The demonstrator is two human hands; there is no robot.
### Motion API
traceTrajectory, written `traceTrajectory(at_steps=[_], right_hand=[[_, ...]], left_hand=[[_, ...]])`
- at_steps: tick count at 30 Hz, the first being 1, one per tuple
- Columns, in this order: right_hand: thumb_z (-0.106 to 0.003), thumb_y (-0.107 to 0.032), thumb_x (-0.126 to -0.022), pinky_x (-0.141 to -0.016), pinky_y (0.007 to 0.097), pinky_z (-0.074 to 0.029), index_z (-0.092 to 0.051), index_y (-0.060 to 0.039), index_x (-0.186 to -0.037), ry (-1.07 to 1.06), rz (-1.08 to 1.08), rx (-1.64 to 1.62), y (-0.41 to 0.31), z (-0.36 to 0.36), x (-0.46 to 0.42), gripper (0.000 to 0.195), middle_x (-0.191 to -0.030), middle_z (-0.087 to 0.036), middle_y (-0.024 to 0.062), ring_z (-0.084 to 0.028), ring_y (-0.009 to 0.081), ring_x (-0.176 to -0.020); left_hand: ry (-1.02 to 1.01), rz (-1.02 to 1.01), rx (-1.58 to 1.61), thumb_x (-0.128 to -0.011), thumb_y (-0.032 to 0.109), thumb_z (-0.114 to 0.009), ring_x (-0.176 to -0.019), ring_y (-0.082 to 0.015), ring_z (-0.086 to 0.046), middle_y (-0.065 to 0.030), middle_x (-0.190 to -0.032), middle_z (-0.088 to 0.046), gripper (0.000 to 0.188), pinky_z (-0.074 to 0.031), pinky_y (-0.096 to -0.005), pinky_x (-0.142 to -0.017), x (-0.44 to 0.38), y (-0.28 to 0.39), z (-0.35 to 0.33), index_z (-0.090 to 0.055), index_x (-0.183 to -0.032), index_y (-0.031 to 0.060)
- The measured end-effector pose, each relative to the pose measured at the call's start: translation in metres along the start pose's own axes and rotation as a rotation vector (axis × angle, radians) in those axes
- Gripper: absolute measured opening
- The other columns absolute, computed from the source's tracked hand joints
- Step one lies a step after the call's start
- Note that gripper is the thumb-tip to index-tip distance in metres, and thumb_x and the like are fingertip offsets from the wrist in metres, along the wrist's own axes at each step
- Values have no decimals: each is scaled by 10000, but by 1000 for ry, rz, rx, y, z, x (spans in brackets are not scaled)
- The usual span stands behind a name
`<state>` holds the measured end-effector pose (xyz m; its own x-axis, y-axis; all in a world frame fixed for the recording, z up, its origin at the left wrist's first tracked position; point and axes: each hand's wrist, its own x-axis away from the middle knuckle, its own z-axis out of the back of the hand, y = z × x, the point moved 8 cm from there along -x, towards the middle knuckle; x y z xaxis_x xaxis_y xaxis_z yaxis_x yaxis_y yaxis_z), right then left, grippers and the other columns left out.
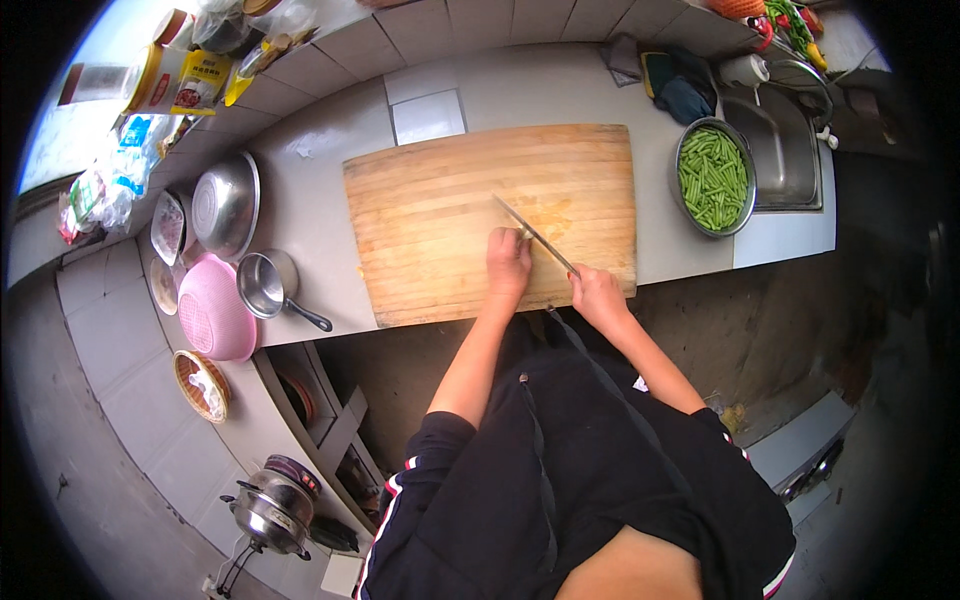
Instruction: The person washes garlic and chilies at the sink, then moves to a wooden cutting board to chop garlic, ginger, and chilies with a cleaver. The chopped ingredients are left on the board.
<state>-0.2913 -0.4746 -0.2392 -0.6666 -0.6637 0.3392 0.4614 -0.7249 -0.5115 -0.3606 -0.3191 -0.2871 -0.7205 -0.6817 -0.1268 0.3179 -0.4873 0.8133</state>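
Note:
A large wooden cutting board [427, 217] lies on the countertop before me. My right hand [598, 296] grips a kitchen knife [541, 238] by its handle, and the blade slants up and to the left over the board. Close to the blade's left side, my left hand [508, 259] has its fingers curled around a small pale piece of food [527, 234], mostly hidden by the fingers. Damp, yellowish stains mark the wood to the right of the blade.
At right, a metal bowl of cut green beans [714, 178] stands beside the steel sink [784, 150]. A steel basin [225, 204], a small saucepan [266, 283] and a pink plastic colander [216, 307] sit at left. Further down are a wicker basket [201, 386] and a steel pot [271, 510].

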Motion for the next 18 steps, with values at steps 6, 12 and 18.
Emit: traceTrajectory(at_steps=[6,12,18], right_hand=[[-589,-127,-871,-604,468,-486,-659,-21,-881,26,-7,-99,1,-7,-20,128,-701,-611,231,-610,417,-686],[-588,-133,-869,-629,476,-493,-666,-26,-927,105,64,-131,-11,7,-4,145,-708,-627,220,-620,404,-684],[-583,-145,-876,-626,477,-493,-662,-34,-899,19,26,5,-15,1,-9,137,-719,-622,227,-616,416,-703]], left_hand=[[-16,32,-14,-701,-31,-679,-839,-375,-536,-179,-879,-557,241,-455,-443,-717,-1,0,1,-564,-907,19],[84,111,31,-736,7,-680,-792,-365,-575,-179,-847,-592,182,-470,-428,-702,-1,5,20,-615,-905,1],[71,238,24,-727,40,-693,-756,-366,-619,-178,-817,-633,74,-496,-423,-697,1,-11,18,-676,-791,8]])
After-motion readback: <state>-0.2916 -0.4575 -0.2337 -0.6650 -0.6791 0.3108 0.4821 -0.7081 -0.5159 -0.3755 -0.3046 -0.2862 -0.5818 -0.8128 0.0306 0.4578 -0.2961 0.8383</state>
